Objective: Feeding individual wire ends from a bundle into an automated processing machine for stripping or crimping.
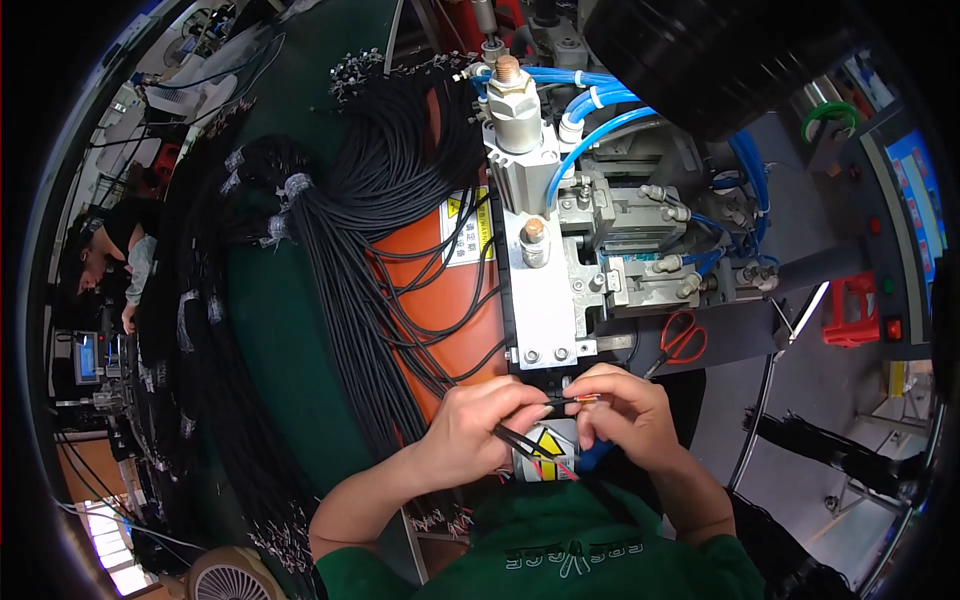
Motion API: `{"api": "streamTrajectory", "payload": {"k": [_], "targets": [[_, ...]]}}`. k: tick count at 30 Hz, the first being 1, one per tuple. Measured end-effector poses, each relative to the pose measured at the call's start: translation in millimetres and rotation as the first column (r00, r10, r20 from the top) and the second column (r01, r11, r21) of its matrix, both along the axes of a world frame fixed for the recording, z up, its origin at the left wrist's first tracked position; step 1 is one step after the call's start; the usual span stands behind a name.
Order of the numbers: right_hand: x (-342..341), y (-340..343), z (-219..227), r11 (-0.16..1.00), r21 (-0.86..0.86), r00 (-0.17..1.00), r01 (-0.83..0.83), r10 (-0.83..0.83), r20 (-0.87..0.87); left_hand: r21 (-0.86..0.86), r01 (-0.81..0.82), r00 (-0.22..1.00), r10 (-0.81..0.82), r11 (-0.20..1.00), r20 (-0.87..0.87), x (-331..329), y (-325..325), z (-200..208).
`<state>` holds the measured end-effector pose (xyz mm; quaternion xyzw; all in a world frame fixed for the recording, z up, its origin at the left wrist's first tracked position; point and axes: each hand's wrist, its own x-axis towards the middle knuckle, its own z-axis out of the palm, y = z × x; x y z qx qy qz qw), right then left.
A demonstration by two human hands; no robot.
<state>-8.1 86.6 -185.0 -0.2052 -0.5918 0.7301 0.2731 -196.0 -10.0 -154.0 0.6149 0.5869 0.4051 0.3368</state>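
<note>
In front of the machine, my left hand (480, 425) is closed round a black cable (559, 403), pinching it between thumb and fingers. Further black cable ends (520, 440) with stripped reddish wires hang below that hand. My right hand (630, 412) is closed too, its fingertips on the short coloured wires (588, 398) at the cable's end. Just beyond both hands stands the metal front of a pneumatic machine (540, 300). A white part with a yellow warning label (548, 445) lies under the hands, partly covered by the cables.
A thick bundle of black cables (350, 310) lies left over an orange surface (465, 310) and green table (265, 310). Red-handled scissors (683, 340) lie right of the machine. Blue air hoses (600, 100) run above it. A screen panel (912, 200) stands far right; another person (110, 245) sits far left.
</note>
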Motion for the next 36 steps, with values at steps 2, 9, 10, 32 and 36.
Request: {"api": "streamTrajectory", "payload": {"k": [2, 9, 10, 32, 36], "targets": [[4.5, 10.0, 1.2, 0.896, -0.392, 0.965, -0.207, 0.122, -0.231, -0.076, 0.026, 0.997, -0.020, 0.997, 0.079, -7.3, 4.6, 2.4], [-3.2, 10.4, -0.2, 0.986, 0.126, 0.987, -0.109, 0.122, -0.105, -0.274, 0.266, 0.902, -0.138, 0.924, 0.410, -12.4, 7.9, 2.0], [-4.8, 9.9, -4.3, 0.906, 0.424, 0.989, 0.013, 0.051, -0.139, -0.171, 0.200, 0.968, -0.167, 0.965, 0.186, -6.5, 6.5, 1.2], [2.4, 7.5, -6.7, 0.903, -0.410, 0.991, -0.127, 0.093, -0.101, -0.088, 0.066, 0.997, -0.062, 0.994, 0.051, 17.6, 8.7, 2.8], [0.9, 8.7, -5.9, 0.953, -0.292, 0.996, -0.079, 0.068, -0.050, -0.070, 0.108, 0.992, -0.102, 0.992, 0.076, 14.5, 10.2, -1.2]]}}
